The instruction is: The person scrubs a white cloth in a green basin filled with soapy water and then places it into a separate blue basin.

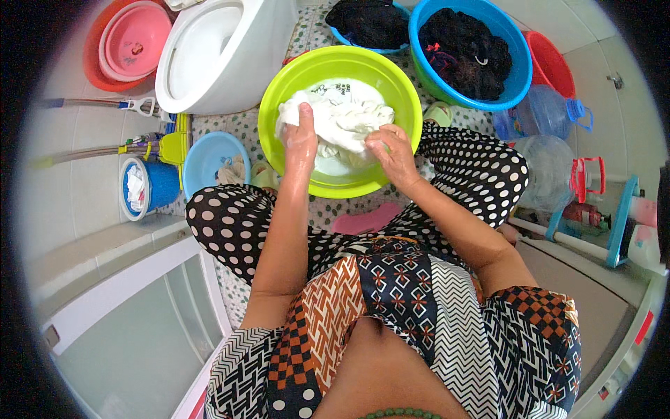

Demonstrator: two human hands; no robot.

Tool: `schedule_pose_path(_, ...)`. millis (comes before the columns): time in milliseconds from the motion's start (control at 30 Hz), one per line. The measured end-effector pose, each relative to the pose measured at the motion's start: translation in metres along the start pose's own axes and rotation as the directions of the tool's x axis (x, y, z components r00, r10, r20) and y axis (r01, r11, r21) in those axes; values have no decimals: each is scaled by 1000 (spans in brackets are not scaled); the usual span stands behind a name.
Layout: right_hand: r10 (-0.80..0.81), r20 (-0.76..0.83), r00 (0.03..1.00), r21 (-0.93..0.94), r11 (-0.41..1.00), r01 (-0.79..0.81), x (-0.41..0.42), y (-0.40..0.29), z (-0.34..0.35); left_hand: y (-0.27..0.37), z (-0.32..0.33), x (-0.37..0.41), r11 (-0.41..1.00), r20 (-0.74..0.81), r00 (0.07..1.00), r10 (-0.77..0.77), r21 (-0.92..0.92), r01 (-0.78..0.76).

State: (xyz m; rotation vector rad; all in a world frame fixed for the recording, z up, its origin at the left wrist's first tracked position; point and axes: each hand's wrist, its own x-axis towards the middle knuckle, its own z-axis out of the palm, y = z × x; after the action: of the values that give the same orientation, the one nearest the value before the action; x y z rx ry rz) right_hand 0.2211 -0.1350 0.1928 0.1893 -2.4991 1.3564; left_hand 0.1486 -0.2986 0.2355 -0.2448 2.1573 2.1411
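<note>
A wet white cloth garment [340,118] is bunched up in a lime-green plastic basin [293,68] on the floor between my knees. Milky, sudsy water [335,166] shows around and below the cloth, and dark printed marks are visible at its far side. My left hand [302,131] grips the cloth at its left end, thumb pointing up. At the right end, the fingers of my right hand [390,151] are closed on a fold of the same garment. Both forearms look wet.
Left of the basin stand a white toilet [246,68], a light-blue basin [201,157] with cloth in it and a blue waste bin [159,183]. Blue tubs [419,31] of dark clothes lie beyond. Large plastic water bottles [544,170] stand at right. A pink stool [366,219] is under me.
</note>
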Motion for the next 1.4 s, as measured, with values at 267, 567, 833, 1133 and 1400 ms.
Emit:
schedule_pose_path(267, 76, -42, 996, 126, 990, -70, 33, -26, 56, -20, 7, -18, 364, 524, 814, -252, -728, 581)
schedule_pose_path(567, 27, 249, 968, -215, 976, 28, 8, -57, 45, -36, -7, -14, 440, 463, 778, -425, -645, 625)
schedule_pose_path(833, -149, 264, 953, -107, 977, 183, -3, -60, 79, -40, -4, -37, 403, 527, 790, -312, -680, 613)
schedule_pose_path(1133, 360, 127, 924, -36, 933, -359, 38, -30, 65, -53, 6, -20, 432, 267, 757, -597, -688, 583)
schedule_pose_path(1400, 197, 310, 930, -237, 963, -125, 16, -50, 90, -170, -49, 9, 267, 675, 735, 55, -720, 641)
